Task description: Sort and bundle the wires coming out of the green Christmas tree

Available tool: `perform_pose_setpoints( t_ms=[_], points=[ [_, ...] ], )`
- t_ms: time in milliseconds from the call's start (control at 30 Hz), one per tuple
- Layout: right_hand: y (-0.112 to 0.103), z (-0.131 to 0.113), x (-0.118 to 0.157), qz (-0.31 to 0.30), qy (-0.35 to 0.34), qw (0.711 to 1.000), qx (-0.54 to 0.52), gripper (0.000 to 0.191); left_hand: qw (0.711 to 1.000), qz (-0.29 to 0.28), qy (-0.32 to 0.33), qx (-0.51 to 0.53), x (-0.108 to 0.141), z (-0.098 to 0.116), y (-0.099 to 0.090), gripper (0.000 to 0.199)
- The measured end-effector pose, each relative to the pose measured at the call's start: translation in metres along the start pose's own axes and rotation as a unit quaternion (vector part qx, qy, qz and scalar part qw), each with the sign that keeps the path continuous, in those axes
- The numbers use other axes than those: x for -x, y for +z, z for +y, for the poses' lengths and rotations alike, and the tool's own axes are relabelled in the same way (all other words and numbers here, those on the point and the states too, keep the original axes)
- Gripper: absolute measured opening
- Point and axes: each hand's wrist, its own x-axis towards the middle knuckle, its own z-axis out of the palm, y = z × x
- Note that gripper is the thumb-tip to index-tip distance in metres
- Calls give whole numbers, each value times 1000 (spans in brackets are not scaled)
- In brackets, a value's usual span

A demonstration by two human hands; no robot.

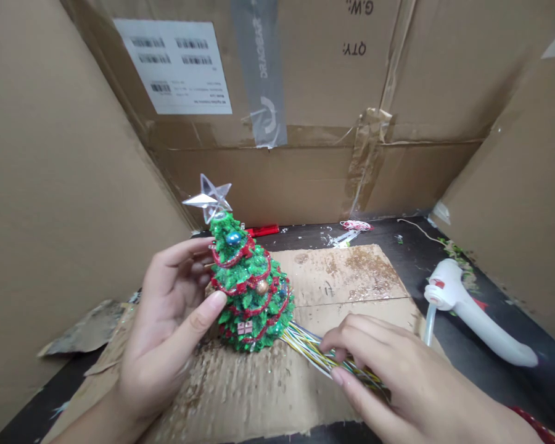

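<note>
Head: L hand [166,324] holds Xmas tree [247,299], R hand [391,364] wires [303,345].

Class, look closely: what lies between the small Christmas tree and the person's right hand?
In the head view, a bundle of thin coloured wires runs from the tree to the right hand, with cardboard beneath.
</note>
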Motion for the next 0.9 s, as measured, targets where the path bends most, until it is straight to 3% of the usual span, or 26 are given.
perform_pose_setpoints(
  t_ms=[900],
  points=[
    [0,1,-1,-13,6,1000,8,17,1000,-15,11,-9,0,0,-2,40]
  ],
)
